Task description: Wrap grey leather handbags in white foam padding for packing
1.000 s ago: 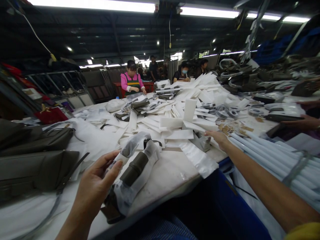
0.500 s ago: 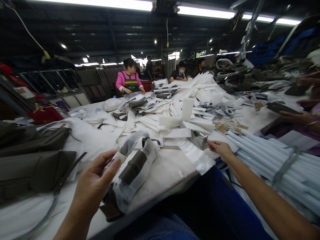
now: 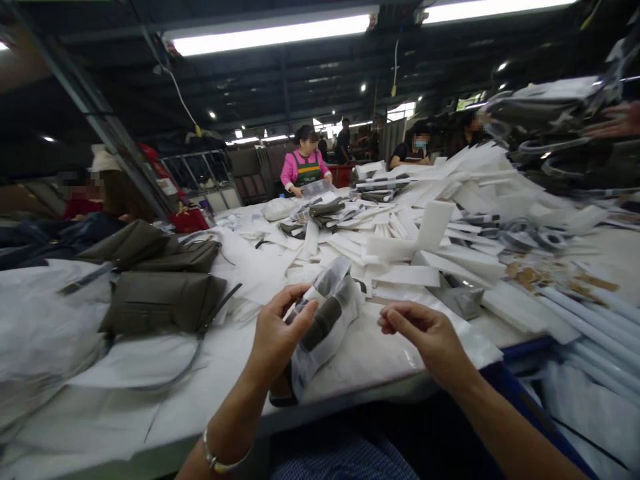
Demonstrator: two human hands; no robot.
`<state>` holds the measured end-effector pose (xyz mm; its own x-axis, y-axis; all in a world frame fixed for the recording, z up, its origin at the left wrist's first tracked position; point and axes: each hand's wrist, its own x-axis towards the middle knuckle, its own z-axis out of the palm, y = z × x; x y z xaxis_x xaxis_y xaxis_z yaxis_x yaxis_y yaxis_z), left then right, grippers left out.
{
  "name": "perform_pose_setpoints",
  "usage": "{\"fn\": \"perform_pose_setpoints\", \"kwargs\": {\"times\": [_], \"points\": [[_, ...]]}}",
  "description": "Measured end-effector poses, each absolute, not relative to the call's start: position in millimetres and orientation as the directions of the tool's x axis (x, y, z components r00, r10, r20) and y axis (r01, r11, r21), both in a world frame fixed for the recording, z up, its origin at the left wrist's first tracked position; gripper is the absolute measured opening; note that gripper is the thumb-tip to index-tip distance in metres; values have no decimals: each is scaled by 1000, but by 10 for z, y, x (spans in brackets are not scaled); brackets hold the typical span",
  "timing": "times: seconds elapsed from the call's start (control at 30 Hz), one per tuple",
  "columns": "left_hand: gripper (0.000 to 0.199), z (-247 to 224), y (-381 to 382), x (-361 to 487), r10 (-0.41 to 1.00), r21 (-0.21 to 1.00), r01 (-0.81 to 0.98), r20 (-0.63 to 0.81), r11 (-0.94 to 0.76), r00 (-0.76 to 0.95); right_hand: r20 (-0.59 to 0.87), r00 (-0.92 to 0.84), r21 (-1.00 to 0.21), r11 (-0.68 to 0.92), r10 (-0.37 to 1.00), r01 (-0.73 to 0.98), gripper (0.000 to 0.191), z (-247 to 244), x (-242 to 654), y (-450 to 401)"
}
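My left hand (image 3: 277, 333) is closed round a dark olive bag strap (image 3: 324, 323), coiled and wrapped in translucent white film, just above the table's front edge. The thumb and fingers press the wrap on its left side. To the right of the strap, apart from it, my right hand (image 3: 425, 333) is held with thumb and fingertips pinched together. Whatever is between those fingertips, if anything, is too small to make out. Beyond the right hand lies a grey, shiny-wrapped piece (image 3: 460, 297) among white foam strips (image 3: 400, 248).
Olive bags (image 3: 163, 303) lie at the left on white sheets. A large heap of white foam sheets (image 3: 475, 177) and wrapped straps covers the table's middle. Bundled pale tubes (image 3: 590, 327) stand at the right. Across the table sits a person in pink (image 3: 307, 167); others work nearby.
My right hand has left the grey shiny piece and moved left, close to the wrapped strap. My left hand still holds the strap. The view has turned left.
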<state>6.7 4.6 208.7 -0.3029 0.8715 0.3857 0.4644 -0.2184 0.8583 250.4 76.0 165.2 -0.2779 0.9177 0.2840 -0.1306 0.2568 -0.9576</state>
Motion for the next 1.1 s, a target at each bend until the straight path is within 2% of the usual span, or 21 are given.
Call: {"fn": "perform_pose_setpoints", "kwargs": {"times": [0.1, 0.2, 0.43, 0.57, 0.63, 0.73, 0.87, 1.0, 1.1], "points": [[31, 2042, 58, 106, 836, 810, 533, 454, -243, -308, 316, -382, -941, 236, 869, -242, 27, 1876, 2007, 555], [28, 2013, 61, 137, 805, 766, 584, 511, -268, -301, 322, -374, -933, 225, 870, -282, 27, 1922, 1722, 540], [26, 2026, 40, 134, 765, 703, 636, 587, -318, -266, 274, -324, -955, 216, 905, -202, 33, 1906, 1577, 596], [31, 2031, 26, 108, 769, 673, 656, 602, -343, -215, 261, -339, -963, 221, 904, -152, 38, 1914, 1597, 599], [34, 2033, 21, 109, 779, 691, 640, 586, -336, -224, 250, -354, -968, 233, 901, -91, 39, 1906, 1619, 617], [33, 2053, 11, 123, 827, 784, 542, 499, -303, -258, 194, -398, -979, 200, 897, -26, 43, 1854, 1638, 689], [29, 2110, 0, 105, 911, 906, 314, 356, -283, -207, 138, -499, -990, 107, 855, -90, 51, 1695, 1619, 840], [36, 2137, 5, 34, 944, 965, 141, 248, -221, -217, 147, -400, -989, 126, 905, -80, 50, 1578, 1635, 849], [38, 2111, 9, 33, 929, 959, 169, 265, -227, -259, 176, -340, -968, 99, 924, -230, 42, 1640, 1667, 689]]}}
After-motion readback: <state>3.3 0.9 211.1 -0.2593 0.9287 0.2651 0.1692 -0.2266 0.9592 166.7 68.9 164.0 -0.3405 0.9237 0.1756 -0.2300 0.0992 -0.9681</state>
